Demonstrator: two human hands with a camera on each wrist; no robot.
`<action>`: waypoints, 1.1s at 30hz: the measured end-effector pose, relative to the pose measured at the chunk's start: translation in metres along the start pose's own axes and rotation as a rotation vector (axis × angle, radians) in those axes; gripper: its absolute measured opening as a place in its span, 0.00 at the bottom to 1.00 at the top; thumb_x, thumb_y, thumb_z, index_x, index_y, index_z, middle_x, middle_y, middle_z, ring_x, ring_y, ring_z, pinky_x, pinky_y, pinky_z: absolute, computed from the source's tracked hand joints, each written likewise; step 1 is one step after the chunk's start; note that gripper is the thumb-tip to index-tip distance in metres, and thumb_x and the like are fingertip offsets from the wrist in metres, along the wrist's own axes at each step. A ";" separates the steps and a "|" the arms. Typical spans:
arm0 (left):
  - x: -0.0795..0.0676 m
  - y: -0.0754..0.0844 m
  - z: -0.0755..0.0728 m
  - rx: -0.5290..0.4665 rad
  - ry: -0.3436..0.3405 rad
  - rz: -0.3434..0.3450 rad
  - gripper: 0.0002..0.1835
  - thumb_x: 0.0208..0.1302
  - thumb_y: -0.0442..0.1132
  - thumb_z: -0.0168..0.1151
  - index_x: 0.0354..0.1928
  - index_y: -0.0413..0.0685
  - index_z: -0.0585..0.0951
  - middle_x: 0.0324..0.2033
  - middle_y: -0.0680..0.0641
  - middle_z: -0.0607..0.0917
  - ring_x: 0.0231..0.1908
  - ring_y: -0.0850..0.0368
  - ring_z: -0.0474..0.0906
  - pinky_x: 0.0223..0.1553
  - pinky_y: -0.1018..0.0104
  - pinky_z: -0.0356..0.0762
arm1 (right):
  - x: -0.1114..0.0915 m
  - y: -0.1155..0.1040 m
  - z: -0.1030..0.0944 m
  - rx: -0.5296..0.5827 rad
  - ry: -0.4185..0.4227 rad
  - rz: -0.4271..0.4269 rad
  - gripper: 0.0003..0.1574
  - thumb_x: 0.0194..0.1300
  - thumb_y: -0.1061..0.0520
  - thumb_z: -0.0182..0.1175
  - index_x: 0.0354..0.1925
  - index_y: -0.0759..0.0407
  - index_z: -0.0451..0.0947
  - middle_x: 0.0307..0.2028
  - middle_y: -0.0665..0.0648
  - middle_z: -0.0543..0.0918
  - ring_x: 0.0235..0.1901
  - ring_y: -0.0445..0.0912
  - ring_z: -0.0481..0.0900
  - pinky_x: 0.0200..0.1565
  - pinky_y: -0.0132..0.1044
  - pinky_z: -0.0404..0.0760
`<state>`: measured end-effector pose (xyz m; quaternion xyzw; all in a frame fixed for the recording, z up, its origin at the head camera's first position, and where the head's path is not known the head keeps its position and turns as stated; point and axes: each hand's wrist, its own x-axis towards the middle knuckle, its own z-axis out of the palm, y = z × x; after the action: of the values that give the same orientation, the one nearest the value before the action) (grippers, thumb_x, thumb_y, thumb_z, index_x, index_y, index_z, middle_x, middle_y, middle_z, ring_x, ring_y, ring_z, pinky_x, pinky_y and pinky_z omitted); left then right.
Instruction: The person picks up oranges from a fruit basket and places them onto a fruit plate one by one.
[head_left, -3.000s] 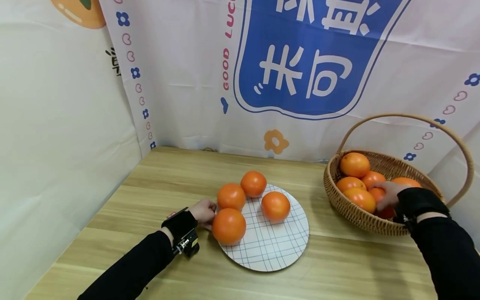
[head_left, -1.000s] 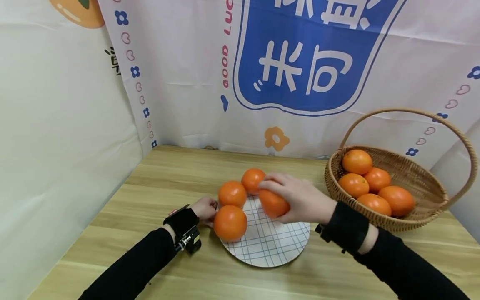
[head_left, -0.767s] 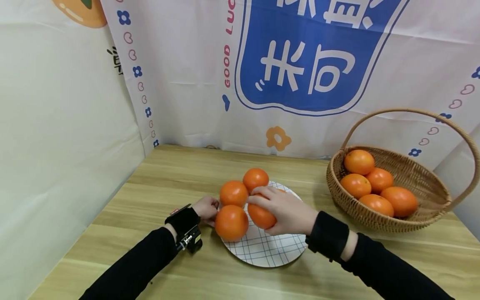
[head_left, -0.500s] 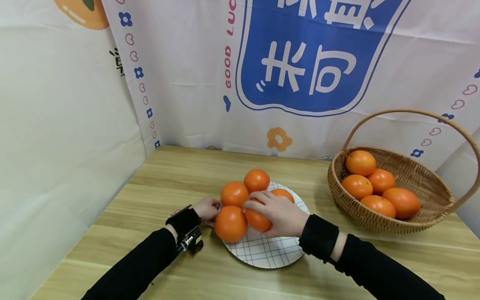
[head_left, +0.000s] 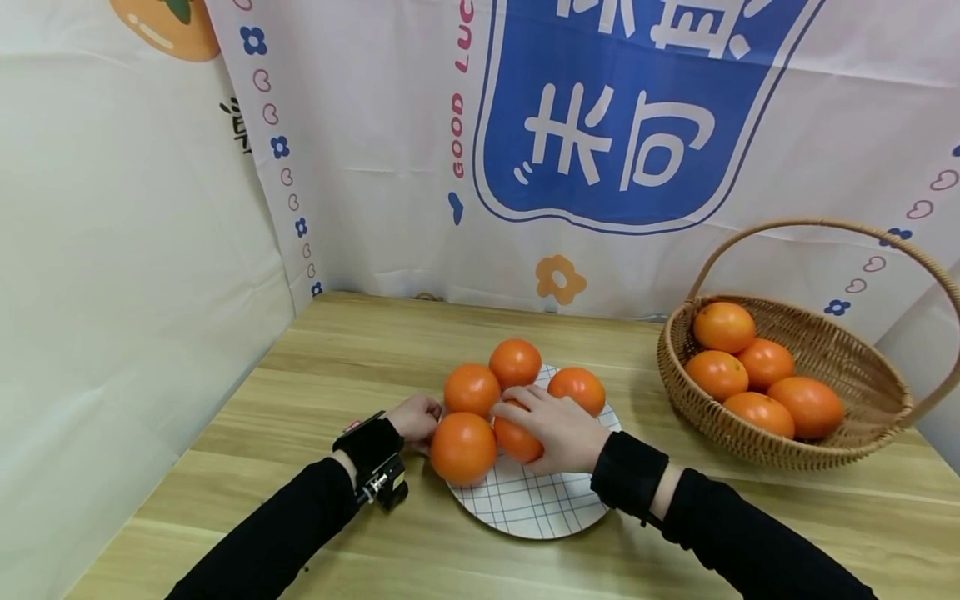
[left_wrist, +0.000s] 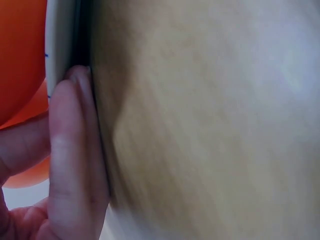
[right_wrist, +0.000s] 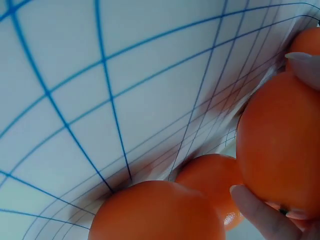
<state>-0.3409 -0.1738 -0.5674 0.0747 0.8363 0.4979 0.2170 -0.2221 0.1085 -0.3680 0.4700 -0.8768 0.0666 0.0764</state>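
Note:
My right hand (head_left: 558,427) grips an orange (head_left: 517,437) on the round white plate (head_left: 536,504) with blue grid lines. The right wrist view shows my thumb and a fingertip on either side of that orange (right_wrist: 280,145). Around it on the plate lie a front-left orange (head_left: 463,448), a left orange (head_left: 472,390), a back orange (head_left: 515,362) and a right orange (head_left: 577,390). At the plate's left rim (left_wrist: 60,42), my left hand (head_left: 414,421) pinches the edge; its fingers (left_wrist: 70,150) lie along the rim near the table, partly hidden.
A wicker basket (head_left: 862,400) with a tall arched handle stands at the right, holding several oranges (head_left: 806,407). Behind the wooden table (head_left: 360,358) hangs a printed cloth (head_left: 397,167). A pale wall covering (head_left: 135,250) borders the left side.
From the basket, my right hand has carried an orange left onto the plate. The plate's right orange now sits farther back and right. My left hand has stayed at the rim.

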 end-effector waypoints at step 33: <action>-0.120 0.155 0.015 0.101 0.113 -0.107 0.09 0.40 0.21 0.44 0.18 0.43 0.63 0.15 0.50 0.65 0.14 0.61 0.66 0.13 0.76 0.71 | 0.001 0.003 -0.009 0.018 -0.035 0.054 0.43 0.41 0.38 0.62 0.56 0.47 0.62 0.52 0.51 0.66 0.51 0.45 0.65 0.42 0.38 0.77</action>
<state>-0.2413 -0.1267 -0.4048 0.0126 0.8742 0.4460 0.1917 -0.2242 0.1114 -0.3593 0.4480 -0.8897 0.0682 0.0549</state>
